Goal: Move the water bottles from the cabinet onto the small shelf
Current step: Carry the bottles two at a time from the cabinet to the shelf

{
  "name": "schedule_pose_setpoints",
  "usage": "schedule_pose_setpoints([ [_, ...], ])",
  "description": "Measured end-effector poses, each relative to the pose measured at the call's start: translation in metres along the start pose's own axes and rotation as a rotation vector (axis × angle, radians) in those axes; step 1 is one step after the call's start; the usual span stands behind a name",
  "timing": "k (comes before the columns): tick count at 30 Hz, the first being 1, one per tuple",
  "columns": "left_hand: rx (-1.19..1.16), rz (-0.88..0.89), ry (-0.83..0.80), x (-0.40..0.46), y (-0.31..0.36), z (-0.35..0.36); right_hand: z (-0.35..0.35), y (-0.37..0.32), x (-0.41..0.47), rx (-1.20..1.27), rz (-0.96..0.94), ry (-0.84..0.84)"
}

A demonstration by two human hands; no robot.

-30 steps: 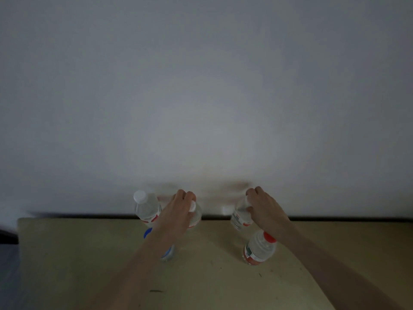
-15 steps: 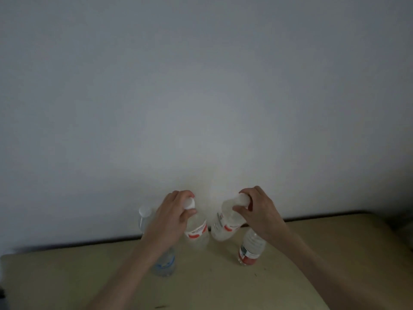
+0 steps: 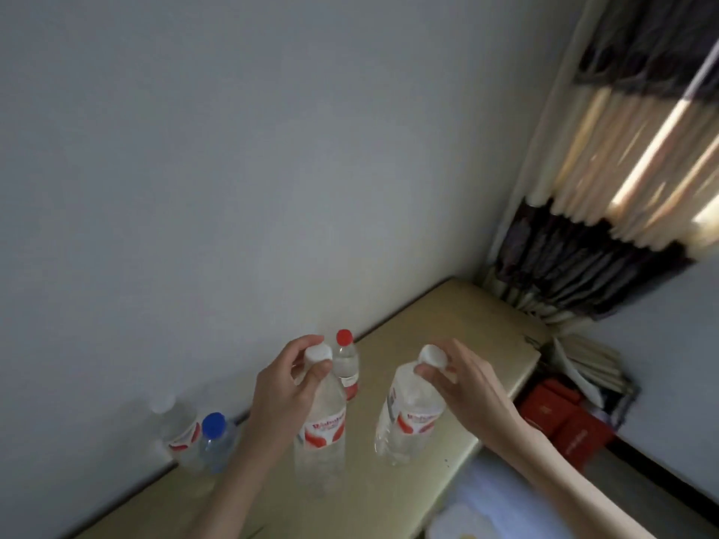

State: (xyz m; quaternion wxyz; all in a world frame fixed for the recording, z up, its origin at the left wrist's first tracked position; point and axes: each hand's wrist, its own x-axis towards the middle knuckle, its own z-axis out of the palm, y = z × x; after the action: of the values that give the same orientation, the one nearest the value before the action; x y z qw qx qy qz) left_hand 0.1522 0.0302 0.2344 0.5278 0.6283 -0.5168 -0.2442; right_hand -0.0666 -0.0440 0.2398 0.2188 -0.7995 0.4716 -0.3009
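My left hand (image 3: 286, 387) grips the neck of a clear white-capped bottle (image 3: 321, 429) with a red label, held above the tan cabinet top (image 3: 459, 328). My right hand (image 3: 463, 379) pinches the cap end of a second white-capped bottle (image 3: 408, 418), which tilts left. A red-capped bottle (image 3: 346, 363) stands by the wall behind my left hand. A blue-capped bottle (image 3: 216, 441) and another white-capped bottle (image 3: 175, 429) stand at the left against the wall. The small shelf is out of sight.
A grey wall (image 3: 272, 149) runs behind the cabinet. A dark and cream curtain (image 3: 622, 169) hangs at the right. Red boxes (image 3: 564, 418) lie on the floor beyond the cabinet's right edge. Something pale lies below the front edge (image 3: 486, 496).
Both hands have lifted their bottles off the cabinet and drawn them toward me. The view has swung right, bringing the curtain and the cabinet's right end into sight.
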Motion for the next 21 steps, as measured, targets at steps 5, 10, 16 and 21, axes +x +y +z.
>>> schedule_pose_setpoints([
  [5, -0.118, 0.005, -0.246, -0.029, 0.021, 0.066, -0.051, 0.029, -0.082, -0.037, 0.11, 0.15],
  [10, -0.17, 0.068, -0.491, -0.08, 0.057, 0.149, -0.113, 0.06, -0.194, -0.132, 0.231, 0.384],
  [16, -0.292, 0.133, -0.745, -0.189, 0.113, 0.251, -0.187, 0.075, -0.359, -0.202, 0.459, 0.676],
  [21, -0.334, 0.179, -0.994, -0.319, 0.157, 0.326, -0.238, 0.08, -0.515, -0.308, 0.661, 0.8],
])
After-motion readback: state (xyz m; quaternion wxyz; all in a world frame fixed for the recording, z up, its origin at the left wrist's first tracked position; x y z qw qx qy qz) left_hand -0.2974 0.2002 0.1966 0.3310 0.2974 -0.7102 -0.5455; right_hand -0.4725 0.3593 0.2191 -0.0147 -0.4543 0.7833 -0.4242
